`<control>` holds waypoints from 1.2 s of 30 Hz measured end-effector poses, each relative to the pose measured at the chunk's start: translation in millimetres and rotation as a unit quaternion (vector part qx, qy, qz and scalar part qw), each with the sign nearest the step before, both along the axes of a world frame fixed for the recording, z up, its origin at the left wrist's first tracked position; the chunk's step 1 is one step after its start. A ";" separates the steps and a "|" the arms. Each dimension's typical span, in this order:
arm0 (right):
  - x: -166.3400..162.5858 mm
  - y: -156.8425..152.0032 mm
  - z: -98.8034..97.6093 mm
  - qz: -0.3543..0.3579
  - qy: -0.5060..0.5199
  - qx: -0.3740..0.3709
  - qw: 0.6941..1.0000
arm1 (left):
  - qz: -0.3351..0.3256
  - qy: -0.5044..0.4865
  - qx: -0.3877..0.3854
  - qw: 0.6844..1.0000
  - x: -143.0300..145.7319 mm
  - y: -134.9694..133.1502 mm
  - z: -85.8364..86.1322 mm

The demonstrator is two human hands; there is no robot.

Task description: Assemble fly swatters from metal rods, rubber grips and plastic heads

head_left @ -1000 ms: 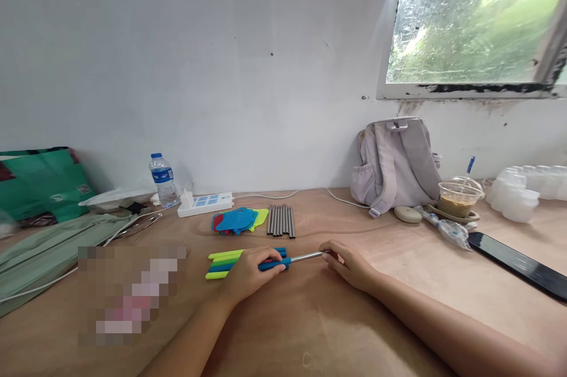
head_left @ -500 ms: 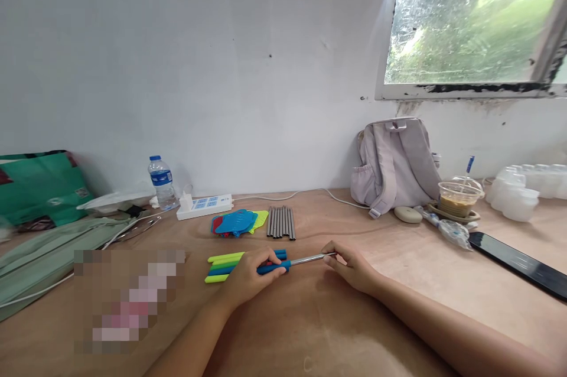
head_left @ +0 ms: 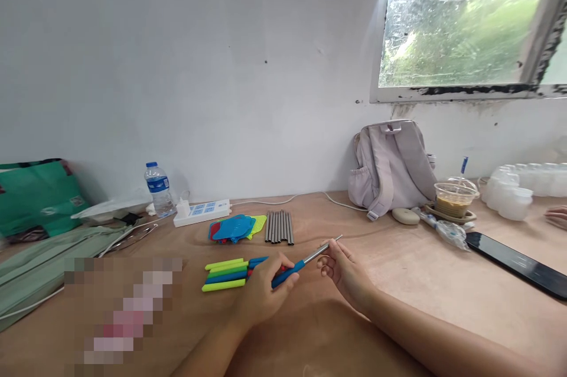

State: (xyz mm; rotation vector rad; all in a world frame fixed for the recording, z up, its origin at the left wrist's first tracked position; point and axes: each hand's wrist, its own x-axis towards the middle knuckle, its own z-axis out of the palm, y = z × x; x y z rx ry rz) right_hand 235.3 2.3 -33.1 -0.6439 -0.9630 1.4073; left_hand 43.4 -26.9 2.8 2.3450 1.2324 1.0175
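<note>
My left hand (head_left: 268, 288) is closed around the blue handle (head_left: 287, 275) of a metal rod. From the handle the silvery rod (head_left: 315, 253) slants up to the right, with a thinner tip (head_left: 339, 237) at its far end. My right hand (head_left: 348, 273) pinches the rod near that tip between thumb and index finger, the other fingers curled loosely. Just behind my left hand lie several yellow, green and blue handles (head_left: 227, 274), partly hidden by it. Beyond them is a row of bare metal tubes (head_left: 279, 227), beside a pile of blue, red and yellow plastic swatter heads (head_left: 237, 228).
A power strip (head_left: 201, 213) and water bottle (head_left: 158, 189) stand by the wall. Right of them are a backpack (head_left: 390, 167), a drink cup (head_left: 454, 200), a black slab (head_left: 516, 263) and white bottles (head_left: 516, 194). Another person's hand (head_left: 557, 216) shows at the right edge.
The rod has lifted and tilted more steeply, its tip now showing past my right fingers. Both hands have shifted, and another person's hand has come into view at right.
</note>
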 end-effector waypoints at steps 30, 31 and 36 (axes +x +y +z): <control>69.4 17.3 39.5 -0.156 -0.280 0.145 0.936 | 0.249 0.330 0.050 0.909 -87.3 129.3 16.2; 69.4 17.0 39.4 -0.160 -0.288 0.151 0.932 | 0.254 0.327 0.076 0.907 -85.4 129.8 21.3; 68.2 14.4 40.3 -0.195 -0.371 0.219 0.881 | 0.280 0.226 0.173 0.917 -51.8 118.3 58.5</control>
